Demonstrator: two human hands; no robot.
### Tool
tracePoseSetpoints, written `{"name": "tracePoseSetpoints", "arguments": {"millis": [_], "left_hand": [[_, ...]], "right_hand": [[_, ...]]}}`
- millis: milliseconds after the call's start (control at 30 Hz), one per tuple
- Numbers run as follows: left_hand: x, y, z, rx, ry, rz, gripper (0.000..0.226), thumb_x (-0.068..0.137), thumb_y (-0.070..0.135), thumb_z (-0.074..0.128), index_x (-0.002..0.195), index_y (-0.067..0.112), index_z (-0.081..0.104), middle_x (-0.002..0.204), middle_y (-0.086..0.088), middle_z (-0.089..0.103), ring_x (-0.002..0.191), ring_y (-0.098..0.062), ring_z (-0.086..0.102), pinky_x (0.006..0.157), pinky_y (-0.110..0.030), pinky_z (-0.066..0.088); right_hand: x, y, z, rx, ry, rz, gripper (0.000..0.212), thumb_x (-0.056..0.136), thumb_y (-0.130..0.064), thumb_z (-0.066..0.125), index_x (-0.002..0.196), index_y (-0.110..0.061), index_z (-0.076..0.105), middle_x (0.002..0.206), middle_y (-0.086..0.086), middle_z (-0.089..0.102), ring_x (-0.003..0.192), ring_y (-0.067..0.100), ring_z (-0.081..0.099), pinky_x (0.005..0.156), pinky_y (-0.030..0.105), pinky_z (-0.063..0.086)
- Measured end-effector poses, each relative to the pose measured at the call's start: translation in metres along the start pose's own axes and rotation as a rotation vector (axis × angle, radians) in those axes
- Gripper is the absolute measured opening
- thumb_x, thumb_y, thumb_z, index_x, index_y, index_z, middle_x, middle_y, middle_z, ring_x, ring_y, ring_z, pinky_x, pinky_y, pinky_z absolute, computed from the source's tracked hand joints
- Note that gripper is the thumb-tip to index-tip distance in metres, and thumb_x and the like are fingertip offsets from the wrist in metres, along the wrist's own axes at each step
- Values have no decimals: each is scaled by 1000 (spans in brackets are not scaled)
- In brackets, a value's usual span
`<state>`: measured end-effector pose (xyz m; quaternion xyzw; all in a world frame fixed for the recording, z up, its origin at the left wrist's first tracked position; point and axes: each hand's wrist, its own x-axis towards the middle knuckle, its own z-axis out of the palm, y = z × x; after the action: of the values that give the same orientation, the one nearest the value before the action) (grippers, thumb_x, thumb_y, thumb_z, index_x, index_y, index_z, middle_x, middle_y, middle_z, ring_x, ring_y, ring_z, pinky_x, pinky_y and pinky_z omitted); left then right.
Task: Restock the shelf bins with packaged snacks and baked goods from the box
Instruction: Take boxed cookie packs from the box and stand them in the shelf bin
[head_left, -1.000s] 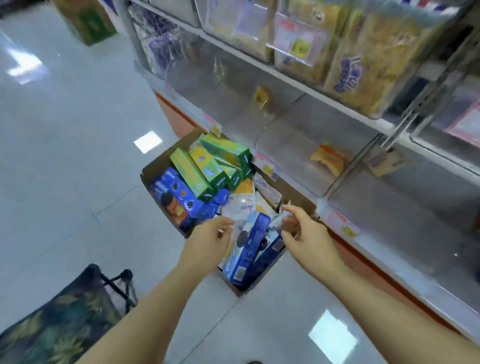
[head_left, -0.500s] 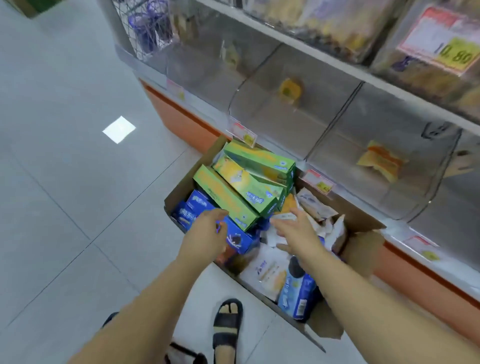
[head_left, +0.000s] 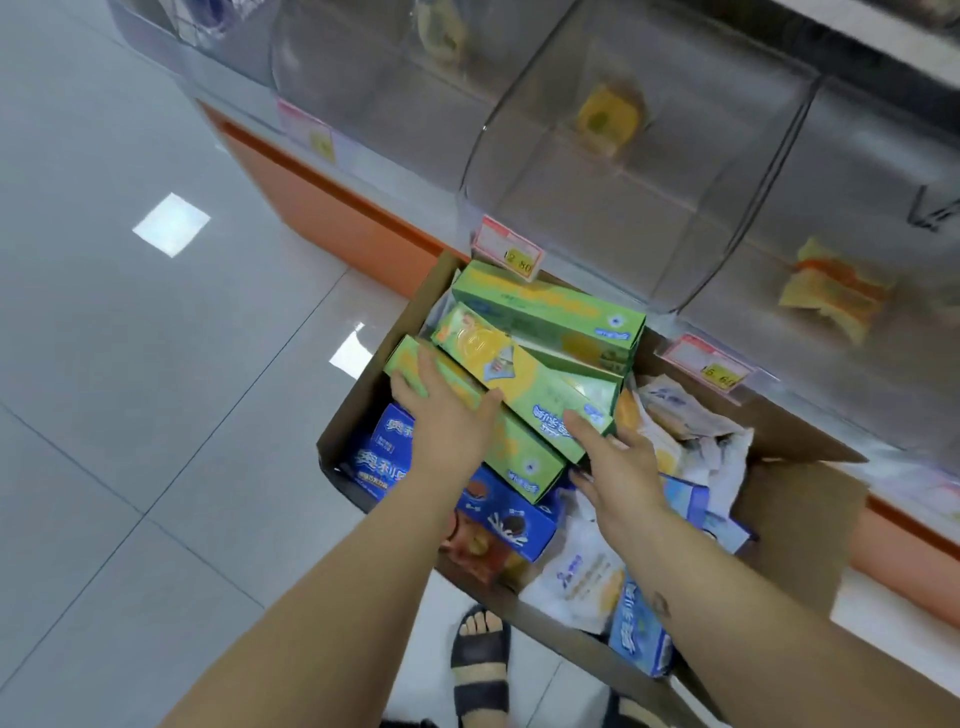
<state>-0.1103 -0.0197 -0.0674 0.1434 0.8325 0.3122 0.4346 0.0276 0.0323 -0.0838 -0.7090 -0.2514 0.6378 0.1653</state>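
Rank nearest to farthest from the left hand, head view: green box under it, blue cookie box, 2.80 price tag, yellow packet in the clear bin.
1. Green box: touching, under the left hand.
2. Blue cookie box: just beside, by the carton left wall.
3. Price tag: on the clear bin front, beyond the carton.
4. Yellow packet: farthest, back inside that bin.

Snack cartons (head_left: 540, 312) in box (head_left: 800, 530) below shelf bins (head_left: 623, 197)

Green-yellow cartons (head_left: 524, 374), blue boxes (head_left: 506, 514)
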Motion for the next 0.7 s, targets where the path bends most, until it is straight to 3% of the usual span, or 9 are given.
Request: {"name": "tracePoseSetpoints", "arguments": {"millis": [100, 167, 267, 333, 367, 433, 533, 633, 700], "left_hand": [[7, 7, 9, -127, 79, -65, 90, 91, 20, 62, 153, 29, -3, 155, -10, -23, 108, -34, 52, 77, -27, 37], [7, 6, 6, -199, 91, -74, 90, 91, 21, 64, 153, 32, -1, 157, -8, -10, 99, -27, 51, 73, -26, 40], [-3, -8, -4, -357, 26, 35, 87, 88, 23, 68, 151, 32, 8, 143, 7, 35, 108, -11, 48, 86, -25, 43], [-12, -16, -13, -427, -12, 47, 82, 87, 24, 70, 147, 39, 16, 125, 15, 45, 109, -8, 52, 91, -34, 50], [-15, -19, -15, -444, -33, 36, 76, 87, 26, 69, 143, 43, 20, 122, 13, 49, 106, -7, 57, 86, -38, 54], [-21, -24, -20, -471, -70, 16, 63, 90, 27, 65, 133, 47, 25, 119, 1, 58, 89, -5, 67, 71, -30, 57], [-30, -26, -23, -513, -106, 3, 56, 95, 24, 56, 137, 42, 23, 111, -1, 65, 74, -1, 70, 57, -15, 52], [-29, -29, -28, -544, -112, 11, 63, 95, 26, 55, 144, 42, 19, 120, 1, 62, 83, -3, 70, 62, -17, 54], [-24, -31, -33, -556, -115, 15, 69, 94, 28, 57, 147, 41, 16, 131, 0, 56, 93, -6, 69, 69, -22, 56]], "right_hand": [[-1, -3, -9, 45, -38, 41, 58, 74, -28, 80, 120, -4, 54, 98, 4, 58, 90, 15, 57, 84, 33, 54], [-4, -10, -16, 99, -37, 43, 55, 76, -29, 78, 117, 1, 58, 85, 4, 52, 80, 12, 56, 86, 32, 55], [-21, -17, -25, 131, -92, 35, 65, 73, -33, 79, 128, -7, 55, 113, 4, 58, 88, 12, 63, 79, 27, 56], [-38, -16, -30, 117, -160, 42, 83, 63, -35, 81, 135, -10, 49, 128, 7, 58, 98, 21, 66, 80, 30, 56], [-46, -15, -33, 106, -201, 35, 83, 61, -34, 80, 134, -12, 49, 127, 10, 61, 104, 25, 66, 82, 33, 56], [-62, -12, -36, 60, -304, -8, 65, 65, -30, 74, 126, -16, 55, 118, 6, 68, 104, 23, 67, 86, 36, 52], [-77, -9, -39, -20, -404, -23, 55, 71, -28, 69, 124, -24, 57, 115, -1, 69, 106, 16, 66, 94, 40, 48], [-78, -5, -43, 52, -431, 61, 51, 71, -25, 68, 121, -27, 58, 115, -3, 69, 111, 18, 62, 97, 50, 47], [-80, -1, -44, 94, -431, 102, 35, 72, -20, 66, 105, -29, 61, 98, -11, 73, 99, 13, 65, 96, 51, 47]]}}
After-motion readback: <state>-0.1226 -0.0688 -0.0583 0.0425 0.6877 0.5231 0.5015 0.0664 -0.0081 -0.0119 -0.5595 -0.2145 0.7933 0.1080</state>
